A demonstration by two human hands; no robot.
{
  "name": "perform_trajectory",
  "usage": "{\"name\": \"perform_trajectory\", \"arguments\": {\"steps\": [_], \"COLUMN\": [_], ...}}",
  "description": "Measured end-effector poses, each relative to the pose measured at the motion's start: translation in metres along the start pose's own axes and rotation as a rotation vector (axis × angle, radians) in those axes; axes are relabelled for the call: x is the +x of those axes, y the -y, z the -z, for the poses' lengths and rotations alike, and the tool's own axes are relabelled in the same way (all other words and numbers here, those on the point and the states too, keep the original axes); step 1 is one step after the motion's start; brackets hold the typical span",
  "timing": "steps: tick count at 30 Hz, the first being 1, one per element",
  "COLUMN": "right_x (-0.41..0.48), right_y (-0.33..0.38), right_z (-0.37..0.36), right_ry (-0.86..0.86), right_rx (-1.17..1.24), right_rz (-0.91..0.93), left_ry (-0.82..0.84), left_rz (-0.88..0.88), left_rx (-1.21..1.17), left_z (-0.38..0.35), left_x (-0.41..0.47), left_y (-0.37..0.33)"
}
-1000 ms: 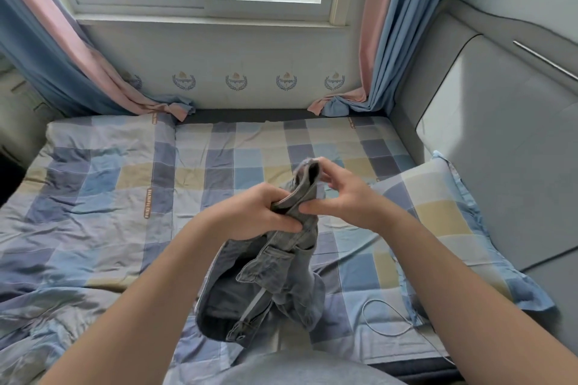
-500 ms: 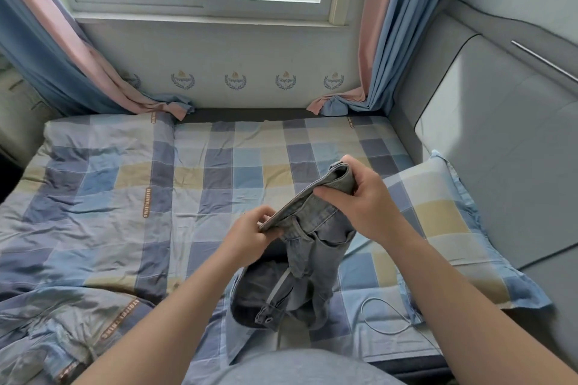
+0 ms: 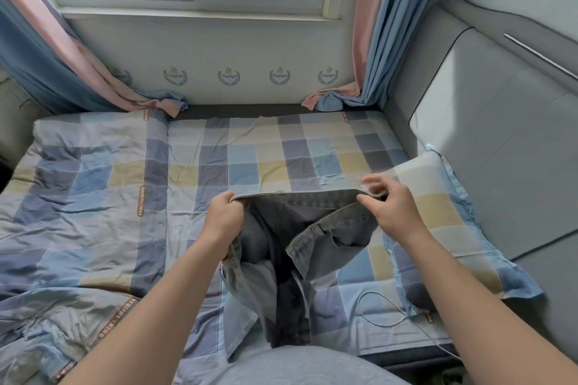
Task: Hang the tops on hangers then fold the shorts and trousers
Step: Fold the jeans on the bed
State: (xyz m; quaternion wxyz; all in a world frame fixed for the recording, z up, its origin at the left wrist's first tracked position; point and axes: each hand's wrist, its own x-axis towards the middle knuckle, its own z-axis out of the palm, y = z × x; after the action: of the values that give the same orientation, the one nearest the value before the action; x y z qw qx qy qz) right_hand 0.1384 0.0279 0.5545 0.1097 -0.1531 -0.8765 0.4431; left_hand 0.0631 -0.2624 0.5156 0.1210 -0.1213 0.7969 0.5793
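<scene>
A pair of grey denim shorts (image 3: 281,247) hangs in the air over the bed, waistband pulled wide and level, legs dangling toward my lap. My left hand (image 3: 223,216) grips the left end of the waistband in a fist. My right hand (image 3: 386,208) pinches the right end between thumb and fingers; its fingertips are blurred. The inside of the shorts faces me, with a belt loop and a pocket showing on the right half.
The bed is covered by a checked blue, grey and yellow sheet (image 3: 237,159). A matching pillow (image 3: 444,216) lies at the right by the padded headboard (image 3: 500,134). A rumpled duvet (image 3: 72,259) fills the left. A thin white cable (image 3: 384,312) lies near the front edge.
My hands have moved apart, left hand leftward and right hand rightward, stretching the bunched waistband out flat and wide. The shorts now hang open instead of crumpled.
</scene>
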Motion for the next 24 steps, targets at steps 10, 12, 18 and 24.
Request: {"name": "perform_trajectory", "arguments": {"steps": [10, 12, 18, 24], "right_x": [-0.020, -0.022, -0.018, -0.033], "right_y": [-0.011, 0.000, 0.034, 0.041], "right_z": [-0.071, -0.090, -0.111, -0.126], "right_ry": [0.349, 0.370, 0.572, 0.578], "right_rx": [-0.160, -0.023, 0.093, 0.227], "right_rz": [-0.078, -0.048, 0.123, 0.059], "left_ry": [0.183, 0.233, 0.244, 0.260], "left_rz": [-0.188, -0.214, -0.257, -0.236], "left_rx": [-0.012, 0.038, 0.122, 0.163], "left_z": [0.001, 0.003, 0.012, 0.020], "left_x": [-0.030, -0.035, -0.041, -0.038], "left_y": [-0.051, -0.054, -0.052, -0.049]}}
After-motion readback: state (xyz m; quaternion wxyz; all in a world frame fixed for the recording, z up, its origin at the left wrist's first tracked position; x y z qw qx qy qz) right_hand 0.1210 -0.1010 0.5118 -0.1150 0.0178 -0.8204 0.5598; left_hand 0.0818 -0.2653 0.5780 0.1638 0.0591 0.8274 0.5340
